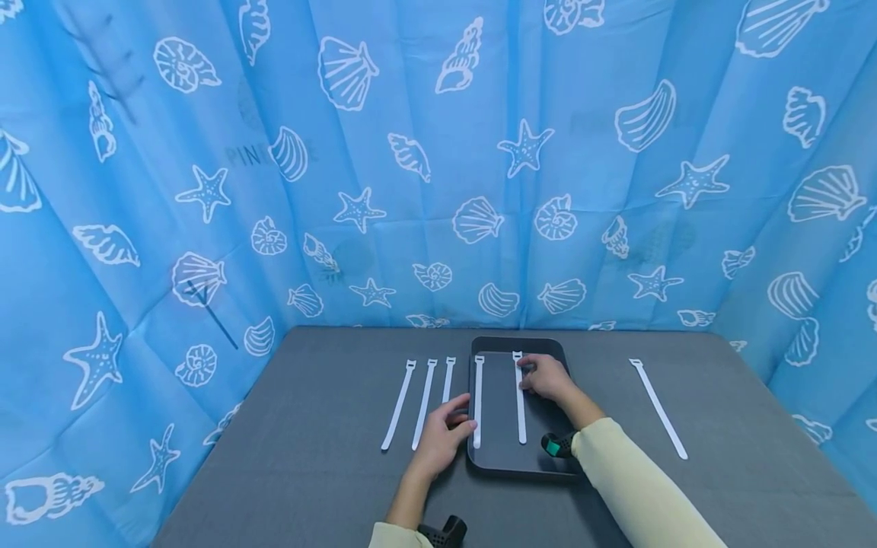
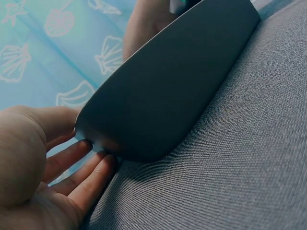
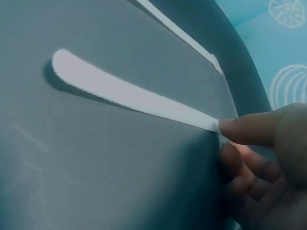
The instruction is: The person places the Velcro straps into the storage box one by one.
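A dark grey rectangular tray (image 1: pixel 498 418) lies on the table, with two white cable ties inside. My right hand (image 1: pixel 550 379) reaches over the tray and pinches the right-hand cable tie (image 1: pixel 521 415) near its slotted head; in the right wrist view the thumb presses on the strip (image 3: pixel 129 96), whose rounded tail extends toward the tray's near side. The other cable tie (image 1: pixel 478 403) lies along the tray's left wall. My left hand (image 1: pixel 438 440) holds that wall, thumb at the rim and fingertips against the outer side (image 2: pixel 153 91), as the left wrist view shows.
Three more white cable ties lie left of the tray, among them the outermost one (image 1: pixel 399 403); the left hand partly covers the nearest. Another cable tie (image 1: pixel 659 411) lies slanted to the right. A blue shell-patterned curtain (image 1: pixel 425 190) hangs behind the grey table (image 1: pixel 301 457).
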{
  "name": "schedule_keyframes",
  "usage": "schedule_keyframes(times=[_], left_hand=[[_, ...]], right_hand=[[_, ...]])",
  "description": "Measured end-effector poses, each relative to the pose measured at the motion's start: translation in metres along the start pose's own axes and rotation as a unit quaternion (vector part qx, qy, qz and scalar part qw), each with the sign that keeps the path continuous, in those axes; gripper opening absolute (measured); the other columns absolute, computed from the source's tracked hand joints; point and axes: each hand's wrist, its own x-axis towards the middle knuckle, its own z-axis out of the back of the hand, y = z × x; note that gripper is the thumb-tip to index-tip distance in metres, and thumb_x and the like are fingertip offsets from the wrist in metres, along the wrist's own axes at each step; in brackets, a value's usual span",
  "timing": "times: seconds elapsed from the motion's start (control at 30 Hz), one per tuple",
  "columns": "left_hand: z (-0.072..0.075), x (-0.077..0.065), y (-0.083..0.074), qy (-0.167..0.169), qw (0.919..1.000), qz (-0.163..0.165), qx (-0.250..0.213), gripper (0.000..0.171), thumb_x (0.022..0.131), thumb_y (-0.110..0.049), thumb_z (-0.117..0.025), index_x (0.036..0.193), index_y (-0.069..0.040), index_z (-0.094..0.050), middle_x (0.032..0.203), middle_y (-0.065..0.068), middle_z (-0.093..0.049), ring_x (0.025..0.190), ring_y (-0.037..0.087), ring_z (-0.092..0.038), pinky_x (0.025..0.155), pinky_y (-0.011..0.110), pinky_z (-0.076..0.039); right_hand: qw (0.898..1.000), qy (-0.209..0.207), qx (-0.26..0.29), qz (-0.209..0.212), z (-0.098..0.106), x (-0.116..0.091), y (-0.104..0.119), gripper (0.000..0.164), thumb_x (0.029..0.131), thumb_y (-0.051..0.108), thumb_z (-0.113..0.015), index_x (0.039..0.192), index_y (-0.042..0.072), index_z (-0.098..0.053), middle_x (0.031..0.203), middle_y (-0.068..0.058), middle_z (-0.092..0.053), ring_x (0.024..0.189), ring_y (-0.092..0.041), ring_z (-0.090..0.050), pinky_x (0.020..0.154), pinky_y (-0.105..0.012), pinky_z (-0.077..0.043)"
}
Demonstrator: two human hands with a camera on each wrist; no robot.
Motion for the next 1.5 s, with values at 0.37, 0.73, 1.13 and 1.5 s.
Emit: schedule_keyframes(times=[0.37, 0.73, 1.13, 1.5], left_hand=[[0.0, 0.0, -0.001, -0.001, 0.9999, 0.008, -0.006, 0.048, 0.094, -0.015, -0.063, 0.14, -0.009, -0.051, 0.138, 0.01, -0.053, 0.116, 0.026, -0.057, 0.099, 0.045, -0.045], [-0.001, 0.002, 0.002, 0.001, 0.9997, 0.024, -0.006, 0.047, 0.095, -0.016, -0.062, 0.141, -0.012, -0.051, 0.139, 0.007, -0.053, 0.116, 0.024, -0.057, 0.1, 0.044, -0.045], [0.0, 0.002, 0.001, 0.002, 0.9999, 0.016, 0.002, 0.048, 0.095, -0.016, -0.062, 0.141, -0.011, -0.05, 0.139, 0.007, -0.053, 0.116, 0.023, -0.058, 0.099, 0.042, -0.046], [0.0, 0.001, 0.001, 0.004, 0.9999, 0.012, -0.001, 0.05, 0.094, -0.017, -0.063, 0.142, -0.01, -0.049, 0.139, 0.009, -0.052, 0.116, 0.023, -0.058, 0.098, 0.042, -0.046]], right_hand=[[0.996, -0.013, -0.088, 0.013, -0.011, -0.001, 0.009, 0.046, 0.083, 0.006, -0.074, 0.127, 0.002, -0.062, 0.13, -0.024, -0.056, 0.116, -0.04, -0.053, 0.097, -0.056, -0.042], [0.997, -0.015, -0.081, -0.001, -0.028, -0.004, 0.024, 0.048, 0.084, 0.009, -0.074, 0.13, 0.007, -0.061, 0.131, -0.022, -0.056, 0.11, -0.038, -0.057, 0.093, -0.055, -0.045], [0.994, -0.014, -0.106, -0.012, -0.035, -0.005, 0.03, 0.05, 0.085, 0.016, -0.075, 0.133, 0.012, -0.06, 0.132, -0.02, -0.057, 0.109, -0.036, -0.057, 0.091, -0.054, -0.046], [0.995, -0.018, -0.093, -0.001, -0.039, -0.011, 0.03, 0.05, 0.086, 0.018, -0.074, 0.134, 0.013, -0.059, 0.13, -0.019, -0.058, 0.104, -0.035, -0.058, 0.087, -0.053, -0.047]])
